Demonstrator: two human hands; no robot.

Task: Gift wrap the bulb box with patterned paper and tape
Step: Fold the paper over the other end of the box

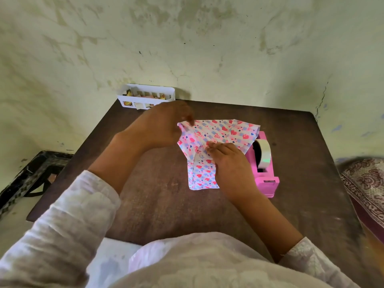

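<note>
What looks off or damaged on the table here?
Nothing damaged or spilled. The patterned paper sits loose and flared at its far end, unfolded, its right corner overhanging the pink tape dispenser.

Left hand (164,125) reaches far, fingers curled downward in a pinch; right hand (226,161) lies flat, fingers straight, pressing down (both forearms bare below pale sleeves).

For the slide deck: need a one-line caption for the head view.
Left hand and right hand fold heart-patterned paper on the brown table beside a pink tape dispenser.
</note>
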